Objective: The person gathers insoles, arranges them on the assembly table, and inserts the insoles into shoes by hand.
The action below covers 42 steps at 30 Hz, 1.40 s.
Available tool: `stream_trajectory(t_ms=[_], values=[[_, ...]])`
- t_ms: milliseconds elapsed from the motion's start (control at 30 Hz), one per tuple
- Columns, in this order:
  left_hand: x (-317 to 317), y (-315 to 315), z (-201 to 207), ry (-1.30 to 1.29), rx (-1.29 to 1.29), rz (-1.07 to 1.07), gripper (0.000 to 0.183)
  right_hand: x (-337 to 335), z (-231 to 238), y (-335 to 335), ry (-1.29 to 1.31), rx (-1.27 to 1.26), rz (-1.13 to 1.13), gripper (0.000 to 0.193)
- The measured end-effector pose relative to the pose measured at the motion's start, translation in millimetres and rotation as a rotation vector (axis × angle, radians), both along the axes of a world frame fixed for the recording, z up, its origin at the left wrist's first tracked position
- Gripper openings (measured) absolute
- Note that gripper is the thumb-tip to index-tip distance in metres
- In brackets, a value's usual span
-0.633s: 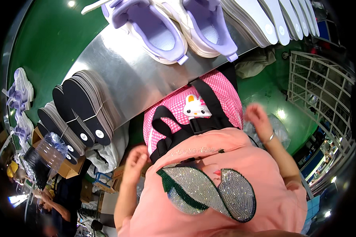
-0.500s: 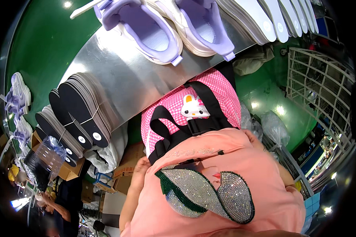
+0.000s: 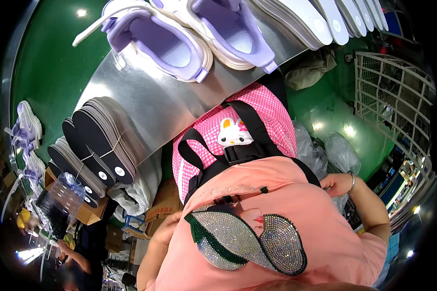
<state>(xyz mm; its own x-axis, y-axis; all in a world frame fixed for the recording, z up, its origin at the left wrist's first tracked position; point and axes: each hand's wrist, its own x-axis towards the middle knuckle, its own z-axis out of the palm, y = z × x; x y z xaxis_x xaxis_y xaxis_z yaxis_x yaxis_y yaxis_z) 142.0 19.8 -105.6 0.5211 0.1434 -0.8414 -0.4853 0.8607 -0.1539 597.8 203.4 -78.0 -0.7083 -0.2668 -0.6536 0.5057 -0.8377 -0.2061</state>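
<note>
the fingers of both hands are hidden, so i cannot tell if they grip: the right hand is at the pink apron, the left hand beside its lower edge. the apron looks soft and light, best taken at the black straps. beyond the fingers, on the steel counter, lie lilac shoes and black insoles, well apart from both hands.

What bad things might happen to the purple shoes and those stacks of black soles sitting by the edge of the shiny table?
The nearer purple shoe has its heel close to the steel table edge, so a bump might tip it off. The black insole stacks overhang that edge, held by a thin band, and may slide down. Both hands, the left hand and right hand, sit low by the person's sides, too far to catch anything.
</note>
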Motion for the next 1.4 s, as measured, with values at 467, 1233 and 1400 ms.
stream_trajectory(t_ms=[467, 1233, 1400], values=[[30.3, 113.8, 17.0, 0.463, 0.601, -0.180, 0.045, -83.3, -31.6, 43.0, -0.220, 0.709, -0.136, 0.017], [34.9, 126.1, 14.2, 0.618, 0.819, -0.434, 0.042, -226.1, -31.7, 93.3, 0.266, 1.206, 0.011, 0.060], [40.2, 106.1, -1.1, 0.559, 0.766, -0.202, 0.048, -257.6, -41.4, 92.0, 0.066, 0.494, -0.245, 0.033]])
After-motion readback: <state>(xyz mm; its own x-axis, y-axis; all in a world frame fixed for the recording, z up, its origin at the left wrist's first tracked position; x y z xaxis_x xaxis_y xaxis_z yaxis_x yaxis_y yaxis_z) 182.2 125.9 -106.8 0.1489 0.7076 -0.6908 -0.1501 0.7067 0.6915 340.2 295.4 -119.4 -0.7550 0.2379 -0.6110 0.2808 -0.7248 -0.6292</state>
